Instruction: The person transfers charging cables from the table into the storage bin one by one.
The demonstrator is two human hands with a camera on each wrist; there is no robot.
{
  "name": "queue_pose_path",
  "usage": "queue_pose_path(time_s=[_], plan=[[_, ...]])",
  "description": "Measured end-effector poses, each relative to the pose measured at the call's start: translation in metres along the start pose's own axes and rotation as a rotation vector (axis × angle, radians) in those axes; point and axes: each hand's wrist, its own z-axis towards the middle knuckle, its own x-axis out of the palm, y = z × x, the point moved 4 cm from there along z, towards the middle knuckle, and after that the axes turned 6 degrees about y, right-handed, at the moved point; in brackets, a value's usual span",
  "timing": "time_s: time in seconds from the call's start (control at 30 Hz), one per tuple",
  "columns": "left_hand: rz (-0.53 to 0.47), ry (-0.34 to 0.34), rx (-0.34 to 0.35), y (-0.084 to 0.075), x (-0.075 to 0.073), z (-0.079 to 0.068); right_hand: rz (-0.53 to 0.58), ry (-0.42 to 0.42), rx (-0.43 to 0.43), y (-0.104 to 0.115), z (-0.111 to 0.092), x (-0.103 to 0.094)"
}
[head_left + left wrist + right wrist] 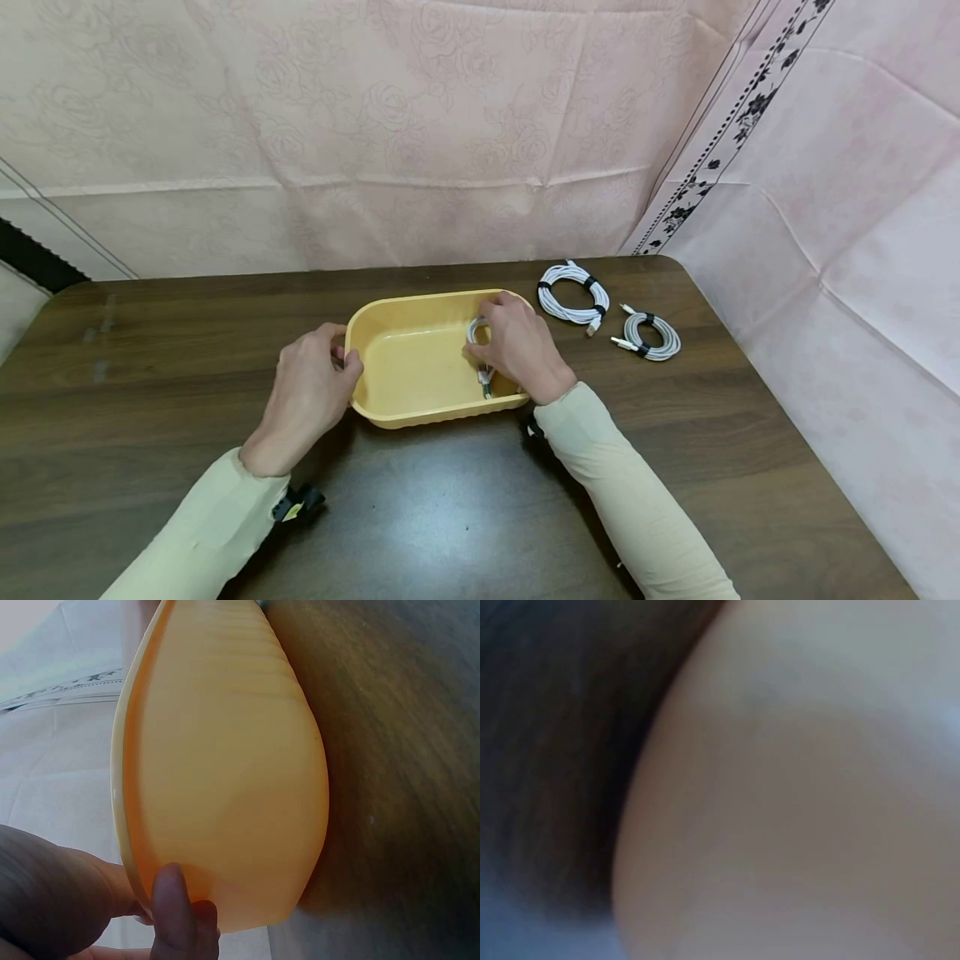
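A yellow plastic basin (408, 362) stands on the wooden table. My left hand (307, 387) grips its left end, thumb over the rim. In the left wrist view, fingers (174, 911) press the outer wall of the basin (225, 765). Inside the right end of the basin, my right hand (521, 346) pinches a coiled white cable (472, 331). The hand covers much of that coil; its connector end shows below the fingers. In the right wrist view, a blurred pale surface fills most of the picture and the grip cannot be seen.
Right of the basin, a larger white coiled cable (573, 314) with black ties lies near the table's back edge. Another greyish-white coil (662, 342) lies farther right. A patterned cloth (420, 150) hangs behind the wooden table (187, 358) and along its right side.
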Motion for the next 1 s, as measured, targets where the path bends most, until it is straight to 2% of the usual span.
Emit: queue_pose_path(time_s=[0.47, 1.0], plan=[[-0.004, 0.006, 0.005, -0.001, 0.0, -0.0004, 0.002, 0.009, -0.066, 0.0013, -0.0006, -0.0046], [-0.007, 0.004, 0.002, -0.0006, 0.0009, -0.0008, -0.107, 0.04, -0.03, 0.0015, -0.0007, 0.0007]])
